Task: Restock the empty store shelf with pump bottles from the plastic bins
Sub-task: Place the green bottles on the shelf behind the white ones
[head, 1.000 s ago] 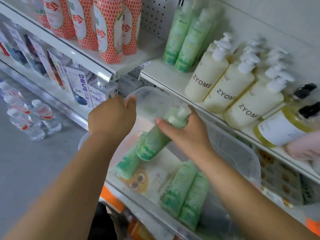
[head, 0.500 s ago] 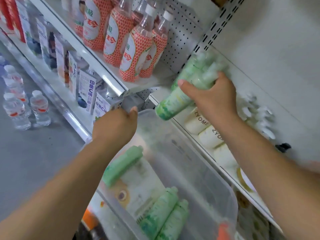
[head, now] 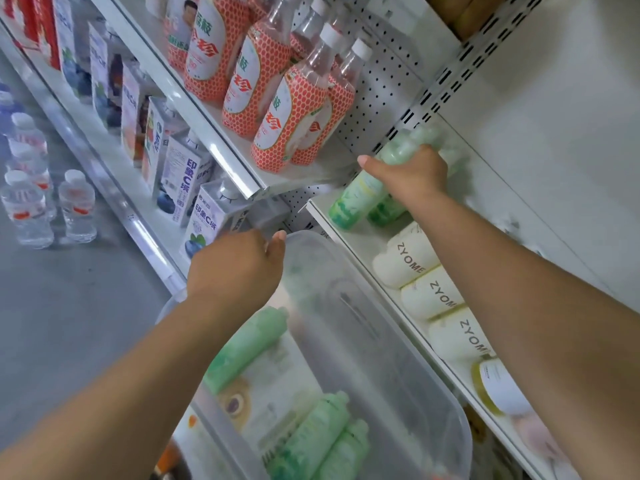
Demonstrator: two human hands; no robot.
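Green plastic pump bottle: tilted, base at the left end of the white metal shelf, beside a second green bottle.
Right hand fingers wrapped round it; left hand fingers curled over the clear plastic bin rim. Risk: released leaning, it may topple its neighbour or fall off the near edge; the bin, held one-handed, may tip.

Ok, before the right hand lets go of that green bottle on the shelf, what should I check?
1. Right hand grip on the green plastic pump bottle: ok, fingers curled round it.
2. Bottle upright: not ok, it leans.
3. Its base seated on the white shelf: cannot tell.
4. Clearance from the cream ZYOME bottles: ok, apart.
5. Left hand holding the clear plastic bin by its rim: ok.
6. Stock left in the bin: ok, three green bottles lie inside.
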